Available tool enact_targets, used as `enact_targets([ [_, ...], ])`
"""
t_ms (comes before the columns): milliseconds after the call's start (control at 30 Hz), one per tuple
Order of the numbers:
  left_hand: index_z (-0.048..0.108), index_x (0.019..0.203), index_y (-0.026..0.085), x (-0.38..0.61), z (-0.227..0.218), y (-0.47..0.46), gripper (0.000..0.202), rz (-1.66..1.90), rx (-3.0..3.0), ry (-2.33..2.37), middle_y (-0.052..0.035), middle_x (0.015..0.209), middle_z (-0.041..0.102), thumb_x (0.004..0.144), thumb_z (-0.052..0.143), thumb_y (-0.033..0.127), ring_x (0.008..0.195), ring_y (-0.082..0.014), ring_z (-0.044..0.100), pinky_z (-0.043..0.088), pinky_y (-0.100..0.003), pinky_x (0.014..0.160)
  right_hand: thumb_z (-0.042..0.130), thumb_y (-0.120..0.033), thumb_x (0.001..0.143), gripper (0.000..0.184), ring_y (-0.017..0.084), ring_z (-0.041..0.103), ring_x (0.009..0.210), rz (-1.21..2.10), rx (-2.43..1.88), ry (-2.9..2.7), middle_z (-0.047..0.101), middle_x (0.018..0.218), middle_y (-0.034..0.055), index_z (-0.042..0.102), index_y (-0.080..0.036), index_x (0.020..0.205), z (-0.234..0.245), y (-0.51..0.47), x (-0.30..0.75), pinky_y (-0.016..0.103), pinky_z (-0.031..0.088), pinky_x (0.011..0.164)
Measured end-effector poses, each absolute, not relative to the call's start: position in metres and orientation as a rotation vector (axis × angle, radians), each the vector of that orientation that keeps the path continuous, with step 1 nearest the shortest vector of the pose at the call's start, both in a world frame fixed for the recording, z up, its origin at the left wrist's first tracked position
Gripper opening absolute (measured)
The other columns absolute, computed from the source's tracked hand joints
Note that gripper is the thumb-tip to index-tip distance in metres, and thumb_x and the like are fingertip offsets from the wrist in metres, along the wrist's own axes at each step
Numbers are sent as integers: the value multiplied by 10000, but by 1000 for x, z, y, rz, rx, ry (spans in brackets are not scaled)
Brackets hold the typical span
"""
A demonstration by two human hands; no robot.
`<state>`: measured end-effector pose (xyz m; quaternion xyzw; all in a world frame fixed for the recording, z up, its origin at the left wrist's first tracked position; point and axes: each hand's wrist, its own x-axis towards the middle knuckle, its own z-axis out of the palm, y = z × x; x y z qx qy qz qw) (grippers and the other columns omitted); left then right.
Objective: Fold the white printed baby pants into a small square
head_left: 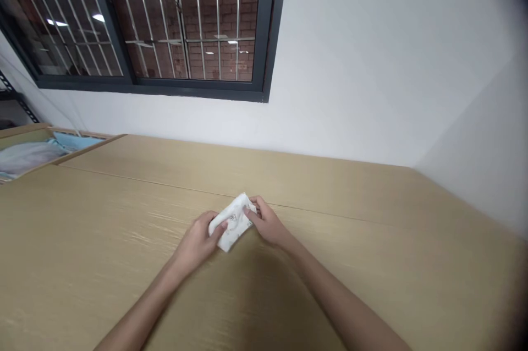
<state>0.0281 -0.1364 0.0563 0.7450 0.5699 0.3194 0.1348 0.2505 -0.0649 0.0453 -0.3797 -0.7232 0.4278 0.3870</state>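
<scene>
A small folded white cloth (233, 221) with a faint print lies on the light wooden table (124, 241) near the middle. My left hand (197, 242) grips its near left edge, thumb on top and fingers curled. My right hand (268, 223) pinches its right side, with the fingertips pressed onto the fabric. Both hands hold the same cloth just above or on the tabletop.
A wooden box (49, 144) with pale and blue fabric inside stands at the far left. A white wall runs behind the table, with a barred dark-framed window (165, 26) above. Another wall closes in on the right.
</scene>
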Motion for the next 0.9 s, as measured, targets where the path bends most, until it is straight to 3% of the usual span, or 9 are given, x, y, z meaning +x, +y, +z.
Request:
enact_targets([
  [100,567,1157,197,32,53,-140,384,1035,1770,1454,-56,973,728,965,503,524,833,-211,676,495,-309,724,606,-408,935,362,193,644,876,1202,-994,-1712,647,1048,42,486,-232,1228,48,-61,253,315,519,729],
  [267,393,1363,213,39,43,-147,454,815,1758,1508,32,703,647,946,477,372,665,-213,613,409,-304,643,701,-392,858,413,157,606,782,1062,-1212,-1670,624,1065,54,501,-205,1167,43,-56,255,309,510,712],
  [367,382,1371,214,45,45,-151,434,606,1872,1616,-28,818,697,950,433,308,774,-244,670,420,-323,683,678,-373,877,359,162,632,817,998,-1304,-1699,620,1147,90,511,-194,1140,35,-54,254,335,540,763],
  [467,452,1316,182,50,50,-155,360,401,2117,1834,-106,923,713,984,382,303,872,-296,684,453,-381,760,579,-341,945,309,233,648,1037,777,-1326,-1809,598,1254,151,530,-175,1201,37,-57,251,428,536,927],
  [567,551,1219,159,56,53,-163,339,521,2434,1941,-161,1052,674,1012,357,346,994,-331,634,484,-456,848,475,-354,1014,444,296,461,1384,542,-1151,-2047,495,1465,199,471,-145,1407,57,-70,248,516,386,1146],
  [667,581,1256,146,68,43,-176,372,728,2587,1778,-190,1195,638,988,413,341,1067,-331,608,526,-479,888,405,-421,1061,598,286,225,1534,602,-837,-2412,262,1652,161,299,-147,1581,84,-95,243,511,247,1242],
  [733,595,1306,147,80,27,-186,421,706,2671,1679,-201,1227,651,929,482,294,1114,-359,611,537,-522,926,372,-436,1075,608,277,183,1544,705,-671,-2594,198,1666,127,268,-157,1605,92,-110,237,490,224,1259],
  [900,656,1306,136,105,-15,-202,477,531,2743,1699,-247,1218,683,907,520,358,1110,-443,646,518,-667,960,456,-395,1056,458,243,356,1482,787,-647,-2720,444,1557,-27,470,-358,1512,69,-121,228,415,303,1248],
])
